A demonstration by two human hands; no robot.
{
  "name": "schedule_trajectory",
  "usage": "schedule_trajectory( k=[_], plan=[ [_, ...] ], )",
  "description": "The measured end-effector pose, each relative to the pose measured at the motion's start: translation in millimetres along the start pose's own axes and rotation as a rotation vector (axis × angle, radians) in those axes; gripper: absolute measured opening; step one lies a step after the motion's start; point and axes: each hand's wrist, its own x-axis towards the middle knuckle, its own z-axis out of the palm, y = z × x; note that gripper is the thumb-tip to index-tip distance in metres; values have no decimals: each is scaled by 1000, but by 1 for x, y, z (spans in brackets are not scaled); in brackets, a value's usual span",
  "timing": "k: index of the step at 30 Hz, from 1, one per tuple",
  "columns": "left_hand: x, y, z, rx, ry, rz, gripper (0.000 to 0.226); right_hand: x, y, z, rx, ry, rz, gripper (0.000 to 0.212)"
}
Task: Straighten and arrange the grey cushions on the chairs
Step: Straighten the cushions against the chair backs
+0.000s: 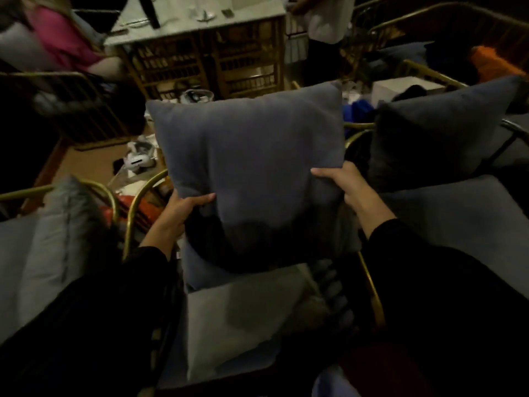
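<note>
A square grey cushion (249, 161) stands upright in the middle of the view, above the grey seat pad (243, 316) of a brass-framed chair. My left hand (183, 210) grips its lower left edge and my right hand (340, 181) grips its right edge. Both sleeves are black. A darker cushion (435, 141) leans on the chair to the right. At the left, another grey cushion (68, 230) leans against a chair back.
Brass chair rails (137, 207) run between the seats. A low table (94, 164) with white devices lies beyond at the left. A rattan table (206, 32) stands at the back, with one person in pink at the far left and another standing at the right.
</note>
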Motion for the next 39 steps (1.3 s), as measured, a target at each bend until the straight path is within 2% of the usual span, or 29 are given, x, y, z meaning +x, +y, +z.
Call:
schedule_trajectory(
  k=[2, 5, 9, 12, 15, 18, 21, 22, 24, 26, 28, 32, 36, 39],
  plan=[
    [16, 1, -38, 80, 57, -33, 63, 16, 8, 40, -4, -43, -11, 55],
    [50, -4, -78, 93, 166, -66, 81, 49, 17, 86, 2, -102, -32, 71],
    [89, -8, -96, 67, 255, -33, 65, 95, 16, 130, -8, -152, -14, 82],
    [123, -20, -109, 51, 272, -25, 76, 129, 26, 147, -48, -139, -28, 82],
    [156, -43, -116, 70, 275, -5, 90, 156, 52, 155, -59, -131, -21, 91],
    [179, -77, -114, 100, 240, -79, 97, 181, 97, 156, -47, -111, 10, 93],
    [195, -122, -118, 89, 206, -194, 116, 193, 143, 158, -20, -97, 75, 92],
    [195, -131, -117, 87, 203, -243, 117, 194, 155, 159, -30, -103, 90, 90],
    [194, -142, -111, 103, 200, -311, 99, 196, 174, 157, -44, -106, 115, 85],
    [197, -153, -109, 128, 221, -308, 76, 198, 183, 156, -33, -101, 140, 82],
    [201, -154, -107, 167, 218, -268, 67, 202, 181, 157, -52, -81, 134, 76],
    [194, -127, -102, 188, 258, -215, 67, 194, 161, 160, -121, 2, 74, 62],
    [192, -109, -102, 127, 324, -150, 82, 194, 146, 161, -187, 37, 16, 63],
    [188, -123, -88, 139, 360, -115, 75, 196, 152, 166, -179, 10, 59, 64]
  ],
)
